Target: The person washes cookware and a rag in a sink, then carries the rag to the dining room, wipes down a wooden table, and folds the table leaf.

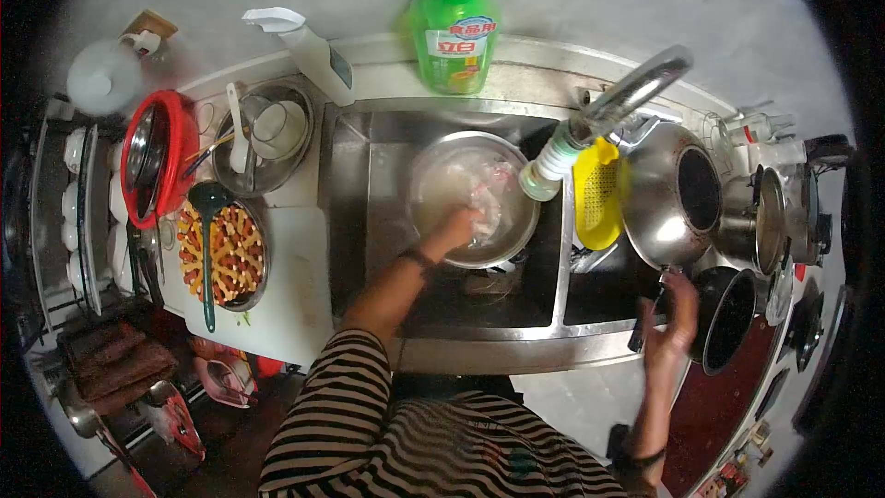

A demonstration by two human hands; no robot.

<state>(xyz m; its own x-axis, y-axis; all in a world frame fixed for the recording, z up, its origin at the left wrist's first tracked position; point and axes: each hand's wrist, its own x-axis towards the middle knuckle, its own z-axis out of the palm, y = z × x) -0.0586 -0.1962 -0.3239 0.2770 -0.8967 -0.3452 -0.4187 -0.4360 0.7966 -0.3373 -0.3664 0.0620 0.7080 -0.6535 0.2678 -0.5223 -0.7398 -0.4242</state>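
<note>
The left hand (454, 229) dips among pale, meat-like pieces (490, 192) in a metal bowl (419, 161) in the sink (355, 189); its grip cannot be told. The blurred right hand (671, 318), loosely spread, is near the wok (656, 207). Gentle, even turning should limit splashing.

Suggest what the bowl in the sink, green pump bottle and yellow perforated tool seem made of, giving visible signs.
Bowl: probably stainless steel, shiny; its rim is silvery grey.
Green pump bottle: likely translucent plastic, glossy; its body looks see-through.
Yellow perforated tool: apparently plastic, finish unclear; bright, even colour.
</note>
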